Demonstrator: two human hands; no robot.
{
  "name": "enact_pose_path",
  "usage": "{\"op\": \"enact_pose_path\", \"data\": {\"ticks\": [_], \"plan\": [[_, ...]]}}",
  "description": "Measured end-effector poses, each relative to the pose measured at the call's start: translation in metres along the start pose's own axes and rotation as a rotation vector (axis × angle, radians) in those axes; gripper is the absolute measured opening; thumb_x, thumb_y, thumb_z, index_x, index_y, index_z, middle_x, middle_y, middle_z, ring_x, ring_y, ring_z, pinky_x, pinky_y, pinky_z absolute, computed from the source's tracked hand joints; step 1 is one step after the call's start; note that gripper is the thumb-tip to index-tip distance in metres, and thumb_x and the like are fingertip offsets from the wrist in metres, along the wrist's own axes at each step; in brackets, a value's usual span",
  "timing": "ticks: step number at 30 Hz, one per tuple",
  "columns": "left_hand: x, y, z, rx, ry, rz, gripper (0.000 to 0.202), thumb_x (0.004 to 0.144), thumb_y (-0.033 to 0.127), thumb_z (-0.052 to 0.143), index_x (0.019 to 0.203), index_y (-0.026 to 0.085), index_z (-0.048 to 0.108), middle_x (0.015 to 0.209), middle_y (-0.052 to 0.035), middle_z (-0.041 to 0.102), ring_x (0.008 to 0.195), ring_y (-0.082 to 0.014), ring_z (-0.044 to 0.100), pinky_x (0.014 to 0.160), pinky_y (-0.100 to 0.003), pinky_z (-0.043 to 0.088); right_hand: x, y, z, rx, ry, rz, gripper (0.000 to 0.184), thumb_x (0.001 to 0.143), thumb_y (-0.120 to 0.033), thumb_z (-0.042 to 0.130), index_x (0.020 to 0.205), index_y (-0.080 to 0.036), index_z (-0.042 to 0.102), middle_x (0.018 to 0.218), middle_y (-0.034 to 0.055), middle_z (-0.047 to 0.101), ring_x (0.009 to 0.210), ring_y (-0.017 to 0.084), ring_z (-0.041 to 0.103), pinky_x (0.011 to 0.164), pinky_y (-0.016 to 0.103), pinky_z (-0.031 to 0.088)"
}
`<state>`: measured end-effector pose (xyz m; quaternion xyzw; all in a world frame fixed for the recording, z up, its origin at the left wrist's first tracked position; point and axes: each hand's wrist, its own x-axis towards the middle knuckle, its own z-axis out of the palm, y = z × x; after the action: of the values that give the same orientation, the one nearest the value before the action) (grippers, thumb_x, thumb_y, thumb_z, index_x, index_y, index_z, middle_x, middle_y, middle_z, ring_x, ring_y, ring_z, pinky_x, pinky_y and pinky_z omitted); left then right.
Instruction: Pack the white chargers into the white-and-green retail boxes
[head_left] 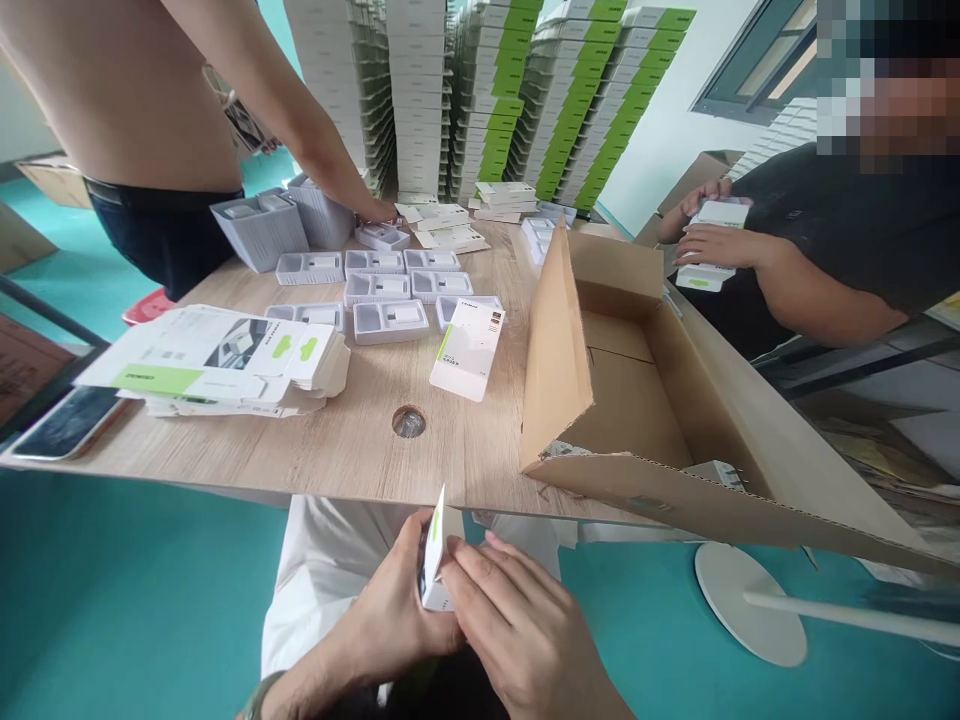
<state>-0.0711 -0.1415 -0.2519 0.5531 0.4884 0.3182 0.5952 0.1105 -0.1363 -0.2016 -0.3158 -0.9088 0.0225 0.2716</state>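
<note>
Over my lap, just off the table's front edge, I hold a small white carton [441, 570] with a flap standing up and a green mark on it. My left hand [394, 600] is wrapped round its left side, thumb below. The fingers of my right hand [510, 620] are pressed together against its right side and flap, hiding part of it. On the table beyond lie a printed white box [469, 350] and several grey moulded trays [390, 320], some with a white piece inside. A pile of flattened cartons [225, 355] lies to the left.
An open cardboard box [637, 400] stands at the right, with a small white box [716, 473] inside. A phone [67, 425] lies at the left edge. One co-worker's arm [300, 120] reaches among trays; another's hands [709, 240] hold white boxes. Tall box stacks [495, 100] rise behind.
</note>
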Motion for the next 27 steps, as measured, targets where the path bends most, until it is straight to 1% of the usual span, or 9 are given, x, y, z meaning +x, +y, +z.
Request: {"op": "enact_pose_path", "data": {"ticks": [3,6,10,12,15,17,20,23,27], "plan": [[0.000,0.006,0.001,0.052,-0.011,0.000,0.061,0.068,0.022,0.069,0.123,0.015,0.044,0.110,-0.0104,0.063,0.100,-0.0277,0.064,0.097,-0.050,0.054,0.007,0.002,-0.004,0.050,-0.047,0.009,0.040,0.095,0.001,0.040,0.117,-0.012,0.071,0.110,0.0131,0.083,0.091,0.026,0.080,0.097,0.048,0.066],[0.003,0.014,0.001,0.039,-0.067,0.028,0.053,0.066,0.020,0.068,0.115,0.018,0.048,0.101,-0.0058,0.064,0.093,-0.0247,0.063,0.088,-0.043,0.056,0.016,0.007,-0.005,0.254,-0.069,0.083,0.027,0.106,-0.011,0.045,0.104,-0.022,0.070,0.097,0.0034,0.082,0.091,0.020,0.078,0.105,0.045,0.061],[0.006,0.016,0.000,-0.046,-0.133,0.045,0.056,0.066,0.019,0.073,0.116,0.020,0.049,0.113,-0.0076,0.067,0.104,-0.0270,0.067,0.104,-0.047,0.052,0.019,0.016,0.005,0.496,0.017,0.137,0.030,0.111,-0.036,0.050,0.089,-0.026,0.068,0.083,-0.0016,0.078,0.081,0.015,0.076,0.103,0.039,0.060],[0.006,0.012,-0.001,-0.084,-0.143,0.031,0.064,0.067,0.021,0.075,0.125,0.020,0.048,0.123,-0.0103,0.066,0.115,-0.0302,0.066,0.112,-0.051,0.047,0.016,0.018,0.013,0.549,0.095,0.119,0.030,0.110,-0.043,0.051,0.095,-0.025,0.070,0.085,-0.0008,0.079,0.081,0.015,0.076,0.100,0.036,0.061],[0.004,0.004,-0.004,-0.109,-0.139,0.048,0.069,0.067,0.022,0.074,0.131,0.020,0.048,0.132,-0.0114,0.063,0.128,-0.0334,0.060,0.118,-0.053,0.042,0.009,0.018,0.024,0.581,0.158,0.083,0.032,0.108,-0.049,0.051,0.113,-0.024,0.070,0.100,0.0046,0.081,0.095,0.018,0.077,0.099,0.038,0.062],[0.003,0.001,-0.004,-0.116,-0.130,0.062,0.062,0.066,0.018,0.070,0.126,0.021,0.051,0.126,-0.0086,0.065,0.120,-0.0317,0.063,0.117,-0.052,0.043,0.006,0.018,0.030,0.584,0.169,0.080,0.028,0.110,-0.041,0.050,0.117,-0.023,0.070,0.108,0.0074,0.080,0.103,0.020,0.076,0.096,0.038,0.063],[0.003,0.000,-0.004,-0.119,-0.116,0.071,0.051,0.068,0.011,0.066,0.117,0.022,0.053,0.115,-0.0044,0.065,0.108,-0.0277,0.067,0.112,-0.048,0.049,0.005,0.014,0.035,0.576,0.183,0.074,0.022,0.109,-0.028,0.050,0.116,-0.022,0.071,0.105,0.0073,0.079,0.100,0.021,0.076,0.094,0.038,0.065],[0.004,0.001,-0.006,-0.125,-0.129,0.115,0.052,0.066,0.012,0.071,0.114,0.021,0.054,0.116,-0.0055,0.065,0.113,-0.0295,0.065,0.110,-0.048,0.051,0.002,0.008,0.038,0.563,0.152,0.053,0.025,0.108,-0.026,0.048,0.123,-0.022,0.068,0.109,0.0092,0.080,0.105,0.023,0.075,0.098,0.041,0.063],[-0.002,0.006,-0.014,-0.165,-0.150,0.073,0.043,0.072,0.017,0.072,0.113,0.021,0.060,0.115,-0.0050,0.069,0.115,-0.0300,0.065,0.108,-0.047,0.051,-0.012,0.005,0.038,0.547,0.039,-0.011,0.047,0.111,-0.044,0.039,0.150,-0.020,0.047,0.135,0.0153,0.073,0.131,0.028,0.067,0.116,0.050,0.051]]}}
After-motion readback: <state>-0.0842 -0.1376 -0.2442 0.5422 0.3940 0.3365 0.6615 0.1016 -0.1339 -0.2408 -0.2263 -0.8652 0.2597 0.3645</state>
